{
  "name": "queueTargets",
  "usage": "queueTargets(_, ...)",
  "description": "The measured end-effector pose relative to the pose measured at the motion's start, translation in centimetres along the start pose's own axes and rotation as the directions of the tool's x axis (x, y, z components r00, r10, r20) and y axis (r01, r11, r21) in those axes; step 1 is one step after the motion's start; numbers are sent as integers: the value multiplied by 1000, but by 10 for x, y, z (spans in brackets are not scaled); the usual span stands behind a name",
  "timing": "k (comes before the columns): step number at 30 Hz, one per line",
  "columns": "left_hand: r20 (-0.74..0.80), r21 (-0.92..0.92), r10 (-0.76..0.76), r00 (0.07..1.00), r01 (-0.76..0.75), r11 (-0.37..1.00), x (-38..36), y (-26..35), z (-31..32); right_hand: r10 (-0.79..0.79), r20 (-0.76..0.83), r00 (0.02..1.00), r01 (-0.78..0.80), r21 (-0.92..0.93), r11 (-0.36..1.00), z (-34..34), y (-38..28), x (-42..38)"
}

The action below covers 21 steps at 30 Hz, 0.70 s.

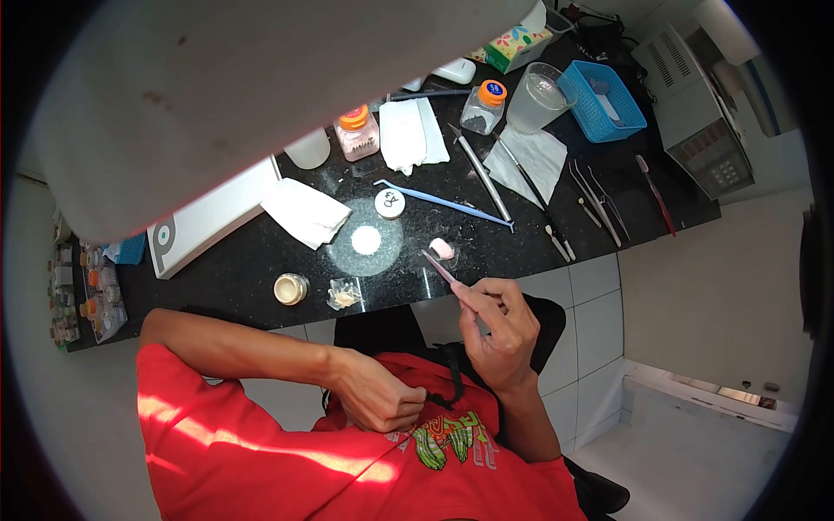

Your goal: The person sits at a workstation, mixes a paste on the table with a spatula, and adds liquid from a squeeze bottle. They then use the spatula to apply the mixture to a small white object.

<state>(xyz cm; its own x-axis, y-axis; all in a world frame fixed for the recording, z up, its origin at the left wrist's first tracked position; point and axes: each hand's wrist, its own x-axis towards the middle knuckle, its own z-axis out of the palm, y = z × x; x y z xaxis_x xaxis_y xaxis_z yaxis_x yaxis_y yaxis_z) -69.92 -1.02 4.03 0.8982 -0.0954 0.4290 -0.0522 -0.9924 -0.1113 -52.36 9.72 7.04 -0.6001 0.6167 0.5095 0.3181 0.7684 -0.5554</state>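
My right hand (pixel 499 330) is raised at the table's front edge, thumb and fingers pinching slim pointed tweezers (pixel 441 267). Their tip points at the tabletop, close beside a small pale pink lump (pixel 443 249) in a whitish smear. My left hand (pixel 378 406) rests against my red shirt, fingers curled closed at a black cord (pixel 447 395); what they hold, if anything, is hidden. Left of the lump, a bright white spot (pixel 366 240) shows inside a pale circle. Nearer the edge are an open little jar (pixel 291 288) and a small clear packet (pixel 345 294) with cream-coloured pieces.
A blue double-ended instrument (pixel 447 205) lies behind a round white lid (pixel 390 203). Brushes and metal tools (pixel 599 204) are spread to the right, near a blue basket (pixel 605 104). Orange-capped jars (pixel 484 108) and a water cup (pixel 539 97) stand behind. A large pale shape (pixel 243 104) overhangs the upper left.
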Motion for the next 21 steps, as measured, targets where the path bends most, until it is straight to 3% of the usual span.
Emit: queueTargets(21,11,4,15,1000,-15,1000,0,-2,-4,9,0,1000,-9,10,1000,8,-4,-1)
